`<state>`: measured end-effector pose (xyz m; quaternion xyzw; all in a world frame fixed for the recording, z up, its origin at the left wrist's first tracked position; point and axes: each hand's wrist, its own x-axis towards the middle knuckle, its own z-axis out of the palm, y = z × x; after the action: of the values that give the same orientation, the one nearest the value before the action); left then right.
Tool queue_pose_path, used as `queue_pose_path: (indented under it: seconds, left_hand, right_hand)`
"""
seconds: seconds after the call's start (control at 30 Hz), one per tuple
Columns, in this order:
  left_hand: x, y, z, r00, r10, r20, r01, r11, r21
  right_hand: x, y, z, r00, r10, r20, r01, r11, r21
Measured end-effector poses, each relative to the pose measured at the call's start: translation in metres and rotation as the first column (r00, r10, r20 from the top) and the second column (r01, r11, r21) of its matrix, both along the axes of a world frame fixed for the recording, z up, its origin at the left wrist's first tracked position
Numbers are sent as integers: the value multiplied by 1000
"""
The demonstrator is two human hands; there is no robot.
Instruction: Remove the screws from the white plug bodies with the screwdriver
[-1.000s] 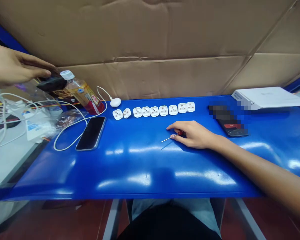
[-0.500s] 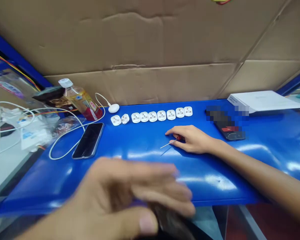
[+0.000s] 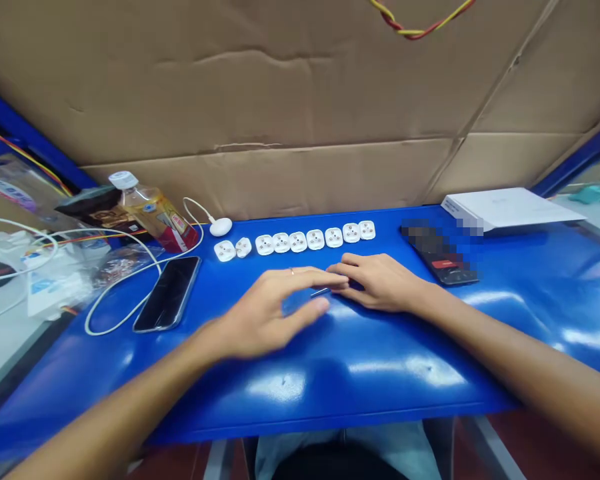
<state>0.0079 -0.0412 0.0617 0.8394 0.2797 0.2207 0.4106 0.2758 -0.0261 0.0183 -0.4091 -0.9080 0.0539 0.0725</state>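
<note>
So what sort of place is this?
Probably a workbench, maybe in a workshop. There's a shiny blue table with cardboard behind it, a row of small white plug-like pieces, and a thin metal rod, perhaps part of a tool.

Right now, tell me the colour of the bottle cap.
The bottle cap is white, seen best in the head view.

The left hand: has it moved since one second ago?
Yes. Judged against the drink bottle, the left hand was to its left; now it is to its right and lower in the view, close to the right hand.
</note>
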Motion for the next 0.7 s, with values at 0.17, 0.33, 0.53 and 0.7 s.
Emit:
queue_pose_path:
  seconds: [0.17, 0.33, 0.53, 0.7]
  left_hand:
    - [-8, 42, -56, 988, 80, -134, -16, 904, 427]
    - [-16, 43, -55, 977, 115, -181, 5, 832, 555]
    - [-72, 93, -20, 616, 785, -65, -512, 461, 725]
    - [-103, 147, -5, 360, 811, -461, -453, 584, 673]
  right_hand:
    - [-1, -2, 5, 964, -64, 257, 17, 983, 181]
    - [-1, -3, 6, 949, -92, 301, 18, 971, 239]
    - [-3, -2, 3, 969, -30, 247, -37, 964, 264]
    - [-1, 3, 0, 973, 4, 229, -50, 980, 194]
